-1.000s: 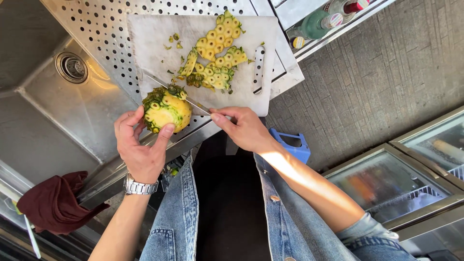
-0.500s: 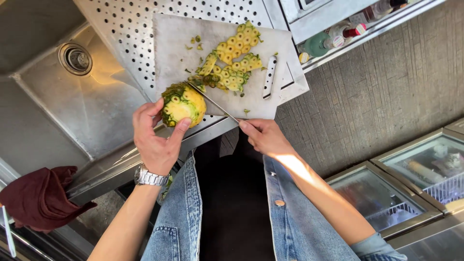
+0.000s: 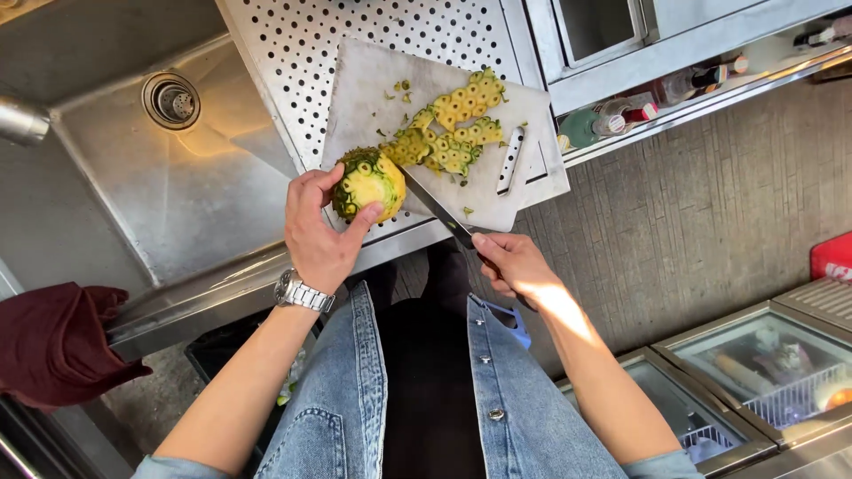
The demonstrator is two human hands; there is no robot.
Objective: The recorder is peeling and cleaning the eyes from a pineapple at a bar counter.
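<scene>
Your left hand [image 3: 318, 232] wraps its fingers around the half-peeled yellow-green pineapple [image 3: 367, 184], holding it at the near edge of the white plastic cutting board [image 3: 373, 89]. Your right hand [image 3: 513, 263] is clenched on the handle of the long steel knife [image 3: 435, 208], its blade touching the fruit. Strips of pineapple peel [image 3: 453, 129] lie on the board.

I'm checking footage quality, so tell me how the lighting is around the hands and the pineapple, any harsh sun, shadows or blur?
Head view: hard sunlight strikes the right hand and forearm, nearly washing them out; the pineapple in the left hand is brightly lit and sharp; the knife blade looks dark; the sink shows a warm glare patch; no notable motion blur.
</scene>
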